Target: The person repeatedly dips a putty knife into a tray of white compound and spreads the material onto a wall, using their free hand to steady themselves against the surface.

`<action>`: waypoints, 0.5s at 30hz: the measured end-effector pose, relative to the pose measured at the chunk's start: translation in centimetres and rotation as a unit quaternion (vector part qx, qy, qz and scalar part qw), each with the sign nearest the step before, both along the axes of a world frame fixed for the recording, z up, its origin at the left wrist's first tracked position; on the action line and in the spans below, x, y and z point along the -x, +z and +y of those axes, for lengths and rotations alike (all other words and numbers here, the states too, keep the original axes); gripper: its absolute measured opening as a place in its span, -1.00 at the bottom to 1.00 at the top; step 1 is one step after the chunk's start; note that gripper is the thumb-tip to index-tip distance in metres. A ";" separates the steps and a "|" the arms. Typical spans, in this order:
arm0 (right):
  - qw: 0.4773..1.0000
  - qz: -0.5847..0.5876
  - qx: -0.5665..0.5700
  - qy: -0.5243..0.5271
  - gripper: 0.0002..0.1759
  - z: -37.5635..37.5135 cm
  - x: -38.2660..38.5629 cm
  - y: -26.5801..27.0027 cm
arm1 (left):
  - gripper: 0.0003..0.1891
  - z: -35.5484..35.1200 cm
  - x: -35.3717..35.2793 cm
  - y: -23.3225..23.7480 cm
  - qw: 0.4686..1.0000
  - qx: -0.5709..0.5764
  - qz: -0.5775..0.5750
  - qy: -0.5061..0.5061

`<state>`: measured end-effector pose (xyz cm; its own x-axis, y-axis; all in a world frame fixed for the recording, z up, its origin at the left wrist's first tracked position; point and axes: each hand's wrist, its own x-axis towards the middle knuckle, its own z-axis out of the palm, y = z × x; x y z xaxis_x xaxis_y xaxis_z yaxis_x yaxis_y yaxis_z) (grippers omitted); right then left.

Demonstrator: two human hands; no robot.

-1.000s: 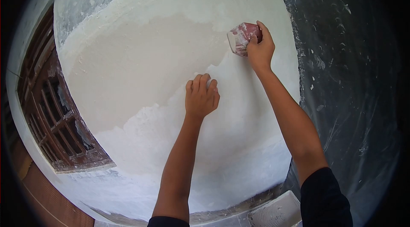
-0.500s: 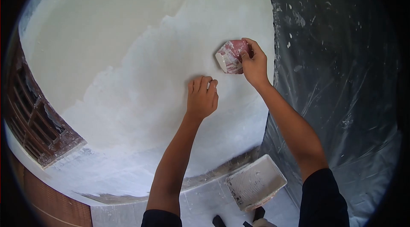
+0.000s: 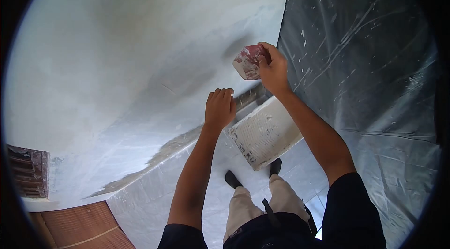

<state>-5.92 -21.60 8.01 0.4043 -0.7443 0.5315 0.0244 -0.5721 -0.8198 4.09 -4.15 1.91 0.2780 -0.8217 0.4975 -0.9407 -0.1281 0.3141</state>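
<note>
My right hand (image 3: pixel 274 68) grips a small dark-red container (image 3: pixel 251 61), smeared with white and tilted, its pale face turned left. It is held in front of the wall, with a shadow on the wall behind it. Lower and to the left, my left hand (image 3: pixel 220 108) is closed, with the fingers curled away from me. A small pale spot shows at its fingertips; what it holds, if anything, cannot be made out. Beyond both hands rises the wall (image 3: pixel 117 71), patchy white and grey. Below them, a ridged, paint-stained roller tray (image 3: pixel 269 132) sits on the floor.
Dark plastic sheeting (image 3: pixel 365 61) with white splashes hangs on the right. At the lower left are a brown grille (image 3: pixel 30 171) and a reddish-brown panel (image 3: pixel 89 225). My feet (image 3: pixel 233 179) stand on the grey-white floor (image 3: pixel 154 188) close to the tray.
The view has tipped downward, bringing my legs and more of the tray into sight. Both hands keep their closed shapes, and the red container stays in my right hand.
</note>
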 end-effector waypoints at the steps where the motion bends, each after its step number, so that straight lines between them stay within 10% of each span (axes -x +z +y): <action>1: 0.999 0.017 -0.038 0.002 -0.65 0.5 0.5 -2.0 | -0.81 0.6 0.5 -1.2 1.000 -0.014 0.012 0.002; 15: 0.959 0.247 -0.114 -0.075 -0.66 3.0 10.8 -21.6 | -0.38 6.2 8.2 -16.7 0.964 -0.152 0.174 0.131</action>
